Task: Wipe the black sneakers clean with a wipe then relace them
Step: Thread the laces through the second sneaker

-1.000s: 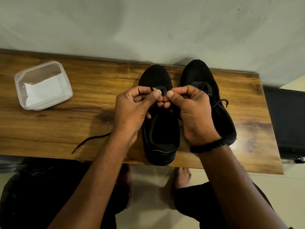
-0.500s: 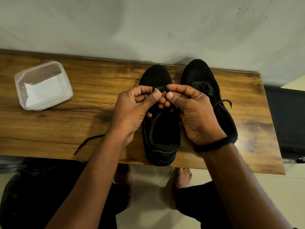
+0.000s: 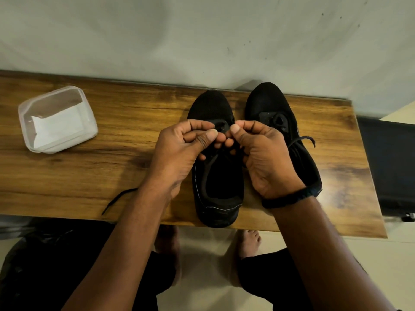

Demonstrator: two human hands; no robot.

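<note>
The left hand point(image 3: 179, 151) and right hand point(image 3: 265, 153) sat fingertip to fingertip, both curled, thumbs and forefingers pinching the lace point(image 3: 119, 198) over the sneaker point(image 3: 215, 187) beneath them; the other sneaker point(image 3: 267, 102) lay just beyond the right hand.

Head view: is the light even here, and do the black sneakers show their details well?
Head view: uneven light, with pale glare on the wooden table, right end. Head view: the left sneaker and right sneaker read nearly flat black, eyelets hard to tell; the lace shows clearly only against wood. Head view: table edges bow, wide lens.
</note>
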